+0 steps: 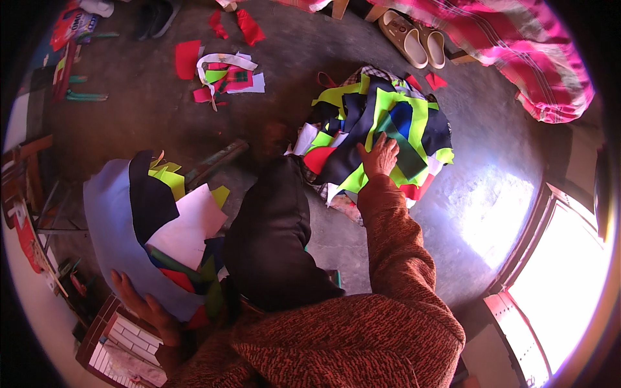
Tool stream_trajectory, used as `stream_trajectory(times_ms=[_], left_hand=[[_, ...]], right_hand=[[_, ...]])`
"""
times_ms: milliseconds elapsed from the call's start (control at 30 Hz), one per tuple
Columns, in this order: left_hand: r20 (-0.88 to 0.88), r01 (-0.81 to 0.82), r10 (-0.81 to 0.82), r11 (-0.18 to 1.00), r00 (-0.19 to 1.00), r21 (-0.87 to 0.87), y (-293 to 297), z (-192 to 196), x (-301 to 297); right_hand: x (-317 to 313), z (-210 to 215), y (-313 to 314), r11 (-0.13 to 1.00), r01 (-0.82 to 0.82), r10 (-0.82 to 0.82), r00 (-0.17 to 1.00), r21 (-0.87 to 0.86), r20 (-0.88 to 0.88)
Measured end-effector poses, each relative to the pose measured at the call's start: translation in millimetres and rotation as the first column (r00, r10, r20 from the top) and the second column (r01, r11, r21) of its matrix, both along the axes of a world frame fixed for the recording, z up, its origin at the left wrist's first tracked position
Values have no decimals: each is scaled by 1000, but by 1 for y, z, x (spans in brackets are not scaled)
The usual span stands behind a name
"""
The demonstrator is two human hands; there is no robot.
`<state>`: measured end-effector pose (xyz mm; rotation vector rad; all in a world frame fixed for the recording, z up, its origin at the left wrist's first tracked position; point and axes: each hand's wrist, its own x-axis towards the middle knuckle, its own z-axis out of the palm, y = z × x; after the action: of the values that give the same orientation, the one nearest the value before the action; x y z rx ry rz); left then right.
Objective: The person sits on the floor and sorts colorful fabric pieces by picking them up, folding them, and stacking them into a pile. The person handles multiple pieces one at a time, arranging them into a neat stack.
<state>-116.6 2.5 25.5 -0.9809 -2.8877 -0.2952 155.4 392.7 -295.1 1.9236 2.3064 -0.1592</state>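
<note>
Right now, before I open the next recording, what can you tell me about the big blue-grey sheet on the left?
The blue-grey sheet is broad, plain and smooth, perhaps fabric or thin foam. It shows as a long curved band at the left side of a pile of mixed scraps. A black piece overlaps its right side. The left hand, fingers extended, is at its lower edge. Its underside is hidden.

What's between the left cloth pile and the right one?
The head view shows a leg in dark trousers between the left pile and the right pile, plus a narrow strip of floor.
</note>
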Motion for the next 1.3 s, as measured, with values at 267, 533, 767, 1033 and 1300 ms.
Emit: stream_trajectory(times_ms=[267,533,767,1033,1300], left_hand=[[32,-13,14,1000,999,-6,2,3,2],[22,4,-4,999,1000,-40,3,6,2],[-21,-7,5,998,1000,-69,-1,4,0],[-28,-19,17,999,999,-47,2,5,2],[-55,17,-20,999,998,-44,-2,3,-1]], right_hand=[[30,-42,44,996,21,-39,978,-89,-204],[38,-9,30,954,214,-293,805,-208,-516],[-50,9,15,933,319,-355,891,-167,-284],[-48,-6,21,944,291,-325,906,-159,-272],[-27,-22,24,963,244,-270,895,-116,-355]])
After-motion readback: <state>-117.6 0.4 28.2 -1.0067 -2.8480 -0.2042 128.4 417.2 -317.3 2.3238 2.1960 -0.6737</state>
